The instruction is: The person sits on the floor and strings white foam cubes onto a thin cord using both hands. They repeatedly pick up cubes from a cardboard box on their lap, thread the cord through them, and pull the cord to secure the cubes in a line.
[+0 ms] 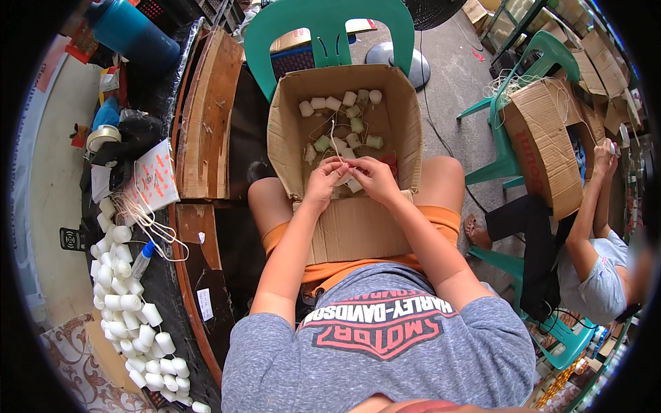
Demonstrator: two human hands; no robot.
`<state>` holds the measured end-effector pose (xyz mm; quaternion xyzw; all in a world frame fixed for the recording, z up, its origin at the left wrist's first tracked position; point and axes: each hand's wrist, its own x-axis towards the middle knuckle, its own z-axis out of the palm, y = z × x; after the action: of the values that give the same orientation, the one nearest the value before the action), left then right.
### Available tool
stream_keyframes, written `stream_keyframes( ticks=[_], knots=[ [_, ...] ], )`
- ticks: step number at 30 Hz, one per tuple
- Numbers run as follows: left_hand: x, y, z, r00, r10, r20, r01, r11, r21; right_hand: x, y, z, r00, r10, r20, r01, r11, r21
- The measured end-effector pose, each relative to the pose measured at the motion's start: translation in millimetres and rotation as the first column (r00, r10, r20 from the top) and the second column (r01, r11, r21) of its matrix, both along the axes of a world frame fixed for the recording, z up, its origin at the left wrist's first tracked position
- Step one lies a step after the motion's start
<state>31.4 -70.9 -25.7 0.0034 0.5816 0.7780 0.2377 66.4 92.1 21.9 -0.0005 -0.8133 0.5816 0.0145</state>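
Your left hand (325, 182) and right hand (375, 180) pinched a white cord (333, 135) above the near part of the cardboard box (358, 237); among the white cylinders (317, 103) and pale-green cylinders (357, 125) inside, some looked already strung, the rest unclear. The side walls (410, 124) stood apart from your wrists; the green chair back (259, 43) closed the far side.

Open from above, walled around.
The open top of the cardboard box (409, 134) lets the hands (325, 182) in; its walls bar sideways passage, pale cylinders (357, 125) crowd the bottom, a green chair back (330, 24) stands beyond. Rightward, a black cord (431, 122) crosses the open floor (454, 76).
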Motion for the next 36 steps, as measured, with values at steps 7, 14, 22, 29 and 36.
stream_keyframes(
  ticks=[7, 14, 22, 29, 36],
  knots=[
    [3, 3, 17, 0.998, -0.048, -0.044, 0.040, 0.986, -0.160, -1, 11, -16, 0.986, -0.033, 0.166, 0.047, 0.996, -0.079],
    [3, 3, 15, 0.994, -0.111, -0.023, 0.106, 0.982, -0.155, 14, 14, 14, 0.743, 0.365, -0.561, 0.247, 0.630, 0.736],
    [13, 19, 28, 0.790, -0.338, -0.512, -0.177, 0.674, -0.717, 6, 32, 1, 0.896, 0.352, -0.270, -0.093, 0.744, 0.662],
    [19, 22, 20, 0.687, -0.160, -0.709, -0.451, 0.671, -0.588, 1, 18, -1, 0.974, 0.026, 0.225, -0.020, 0.999, -0.027],
    [9, 16, -1, 0.886, -0.117, -0.449, -0.218, 0.749, -0.625, 3, 1, -19, 0.998, -0.030, -0.057, 0.042, 0.973, 0.228]
  ],
)
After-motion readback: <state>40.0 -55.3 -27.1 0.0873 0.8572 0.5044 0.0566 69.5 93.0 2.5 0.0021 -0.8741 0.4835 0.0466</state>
